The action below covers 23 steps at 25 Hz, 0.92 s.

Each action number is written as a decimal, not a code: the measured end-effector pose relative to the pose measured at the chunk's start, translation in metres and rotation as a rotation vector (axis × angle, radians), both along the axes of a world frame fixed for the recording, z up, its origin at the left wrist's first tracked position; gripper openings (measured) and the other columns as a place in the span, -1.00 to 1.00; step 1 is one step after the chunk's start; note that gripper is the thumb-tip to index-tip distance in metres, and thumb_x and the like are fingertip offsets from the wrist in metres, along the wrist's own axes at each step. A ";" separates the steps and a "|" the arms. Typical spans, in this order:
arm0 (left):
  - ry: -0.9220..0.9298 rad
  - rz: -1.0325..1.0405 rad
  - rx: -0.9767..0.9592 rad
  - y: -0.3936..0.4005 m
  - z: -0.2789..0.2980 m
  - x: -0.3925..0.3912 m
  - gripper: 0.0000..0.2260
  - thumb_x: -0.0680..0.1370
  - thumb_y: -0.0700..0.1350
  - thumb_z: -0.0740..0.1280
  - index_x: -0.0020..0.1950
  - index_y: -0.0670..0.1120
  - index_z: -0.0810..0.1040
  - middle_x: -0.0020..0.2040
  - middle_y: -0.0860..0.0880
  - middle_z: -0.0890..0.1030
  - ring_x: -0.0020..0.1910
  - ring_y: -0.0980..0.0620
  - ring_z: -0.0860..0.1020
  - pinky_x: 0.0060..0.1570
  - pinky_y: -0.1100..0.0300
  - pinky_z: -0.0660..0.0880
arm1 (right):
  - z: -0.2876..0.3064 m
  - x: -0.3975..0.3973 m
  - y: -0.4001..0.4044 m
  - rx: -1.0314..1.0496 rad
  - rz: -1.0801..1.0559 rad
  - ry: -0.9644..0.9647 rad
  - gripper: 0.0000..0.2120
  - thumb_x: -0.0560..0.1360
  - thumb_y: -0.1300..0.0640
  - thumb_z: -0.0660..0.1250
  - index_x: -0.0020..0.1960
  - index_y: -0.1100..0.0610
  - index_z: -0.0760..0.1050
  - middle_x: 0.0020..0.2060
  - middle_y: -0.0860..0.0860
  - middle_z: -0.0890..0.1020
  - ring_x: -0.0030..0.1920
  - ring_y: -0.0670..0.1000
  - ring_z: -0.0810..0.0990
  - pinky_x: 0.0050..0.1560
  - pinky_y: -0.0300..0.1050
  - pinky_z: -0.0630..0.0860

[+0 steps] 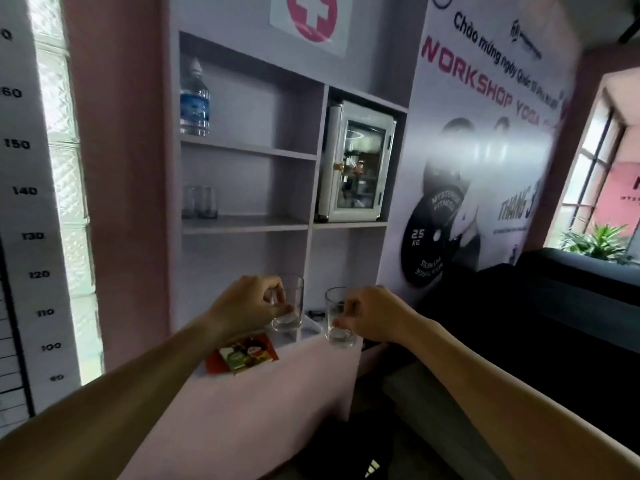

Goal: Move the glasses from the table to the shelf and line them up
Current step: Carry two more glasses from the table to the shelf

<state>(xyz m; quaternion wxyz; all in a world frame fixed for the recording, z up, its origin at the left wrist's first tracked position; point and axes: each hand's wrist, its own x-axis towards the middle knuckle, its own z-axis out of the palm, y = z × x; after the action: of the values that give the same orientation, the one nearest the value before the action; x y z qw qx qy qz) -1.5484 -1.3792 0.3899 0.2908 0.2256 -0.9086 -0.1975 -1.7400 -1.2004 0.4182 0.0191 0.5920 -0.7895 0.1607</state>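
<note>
My left hand (247,306) grips a clear drinking glass (292,303) by its side, held upright just above the pink counter (263,393). My right hand (372,315) grips a second clear glass (334,322), also upright, over the counter's right end. Two more clear glasses (201,202) stand side by side at the left end of the middle shelf (249,223) in the pale shelf unit, above and behind my hands.
A water bottle (194,100) stands on the upper shelf. A small glass-door cabinet (356,164) fills the right compartment. A red packet (242,353) lies on the counter near my left wrist. A dark sofa (540,306) sits to the right.
</note>
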 end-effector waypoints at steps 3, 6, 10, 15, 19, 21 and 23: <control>0.001 0.056 -0.010 -0.052 0.013 -0.009 -0.77 0.40 0.17 0.50 -0.19 0.05 0.57 -0.23 0.05 0.68 -0.18 0.02 0.66 -0.16 0.06 0.60 | 0.008 -0.018 -0.067 -0.014 0.019 -0.013 -0.73 0.41 -0.21 0.44 -0.27 -0.05 0.49 -0.28 -0.11 0.60 -0.26 -0.07 0.58 -0.21 -0.13 0.53; 0.008 0.104 -0.009 -0.095 0.028 -0.005 -0.79 0.43 0.08 0.51 -0.19 -0.01 0.59 -0.23 -0.04 0.68 -0.17 -0.06 0.66 -0.14 -0.01 0.58 | 0.020 -0.024 -0.129 -0.090 0.046 -0.009 -0.73 0.37 -0.21 0.46 -0.30 -0.06 0.50 -0.24 -0.03 0.63 -0.21 0.02 0.61 -0.15 -0.07 0.57; 0.031 0.213 -0.055 -0.145 0.053 0.013 -0.82 0.45 0.04 0.51 -0.09 -0.03 0.64 -0.25 0.09 0.64 -0.18 0.05 0.64 -0.20 0.26 0.51 | 0.051 -0.015 -0.213 -0.171 0.176 -0.002 -0.71 0.39 -0.15 0.48 -0.34 0.00 0.50 -0.38 -0.06 0.56 -0.23 0.06 0.60 -0.20 -0.06 0.55; 0.083 0.395 -0.146 -0.194 0.080 0.028 -0.80 0.43 0.05 0.49 -0.29 0.22 0.50 -0.12 0.10 0.70 -0.14 0.03 0.67 -0.04 0.04 0.61 | 0.081 -0.009 -0.294 -0.282 0.314 -0.034 -0.73 0.39 -0.16 0.48 -0.33 -0.04 0.50 -0.32 -0.08 0.59 -0.19 0.04 0.61 -0.13 -0.02 0.59; 0.109 0.534 -0.208 -0.224 0.088 0.019 -0.79 0.43 0.07 0.47 -0.31 0.25 0.46 -0.26 0.24 0.63 -0.23 0.27 0.61 -0.24 0.21 0.52 | 0.090 -0.020 -0.357 -0.311 0.390 -0.061 -0.75 0.37 -0.17 0.47 -0.31 -0.04 0.52 -0.26 -0.04 0.63 -0.21 0.03 0.59 -0.22 -0.13 0.50; 0.101 0.591 -0.237 -0.235 0.089 0.010 -0.79 0.41 0.10 0.48 -0.33 0.25 0.47 -0.32 0.33 0.57 -0.30 0.36 0.56 -0.35 0.36 0.39 | 0.090 -0.029 -0.383 -0.294 0.424 -0.060 -0.77 0.37 -0.17 0.45 -0.30 -0.05 0.52 -0.26 -0.07 0.61 -0.22 0.00 0.57 -0.30 -0.18 0.41; 0.085 0.628 -0.237 -0.244 0.091 -0.002 -0.81 0.37 0.15 0.48 -0.31 0.20 0.49 -0.32 0.28 0.58 -0.32 0.30 0.56 -0.38 0.34 0.40 | 0.089 -0.038 -0.404 -0.286 0.463 -0.090 -0.77 0.37 -0.17 0.45 -0.30 -0.05 0.53 -0.25 -0.08 0.61 -0.21 -0.02 0.57 -0.33 -0.19 0.39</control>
<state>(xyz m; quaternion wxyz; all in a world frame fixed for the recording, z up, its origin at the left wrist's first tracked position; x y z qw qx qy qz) -1.5508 -1.6233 0.4806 0.3991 0.4507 -0.7985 -0.0006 -1.7785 -1.6044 0.5071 0.0300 0.7402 -0.6026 0.2967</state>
